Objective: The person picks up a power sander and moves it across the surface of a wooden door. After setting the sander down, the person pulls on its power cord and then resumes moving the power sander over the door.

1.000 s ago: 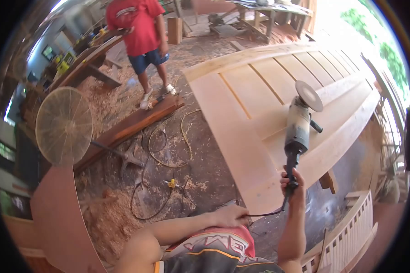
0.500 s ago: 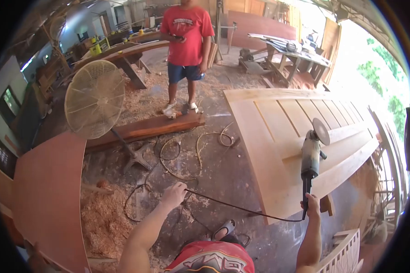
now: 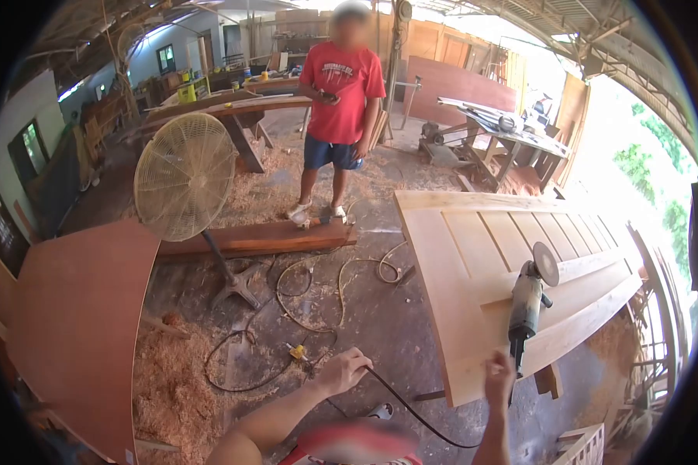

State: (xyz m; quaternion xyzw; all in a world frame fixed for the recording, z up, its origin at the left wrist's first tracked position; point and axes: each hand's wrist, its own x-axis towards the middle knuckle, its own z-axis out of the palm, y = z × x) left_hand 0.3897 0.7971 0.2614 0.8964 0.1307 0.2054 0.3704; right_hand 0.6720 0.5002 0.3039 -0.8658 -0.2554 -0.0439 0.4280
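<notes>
My left hand (image 3: 343, 372) is closed on a black power cord (image 3: 411, 411), which droops from its fingers toward my right forearm. An angle grinder (image 3: 527, 306) lies on the pale wooden door panel (image 3: 473, 341), its round disc facing up at the far end. Just left of the grinder's rear handle is my right hand (image 3: 499, 377), blurred, with its fingers partly hidden. Whether it still touches the handle cannot be made out.
A person in a red shirt (image 3: 343, 93) stands beyond a dark timber plank (image 3: 279, 239). A pedestal fan (image 3: 184, 178) and a brown board (image 3: 74, 325) are at left. Cords with a yellow connector (image 3: 296, 353) cross the floor near wood shavings (image 3: 174, 387).
My right hand has shifted left from the grinder's handle, around which it was wrapped. The left hand has moved right with the cord. The view has tilted upward.
</notes>
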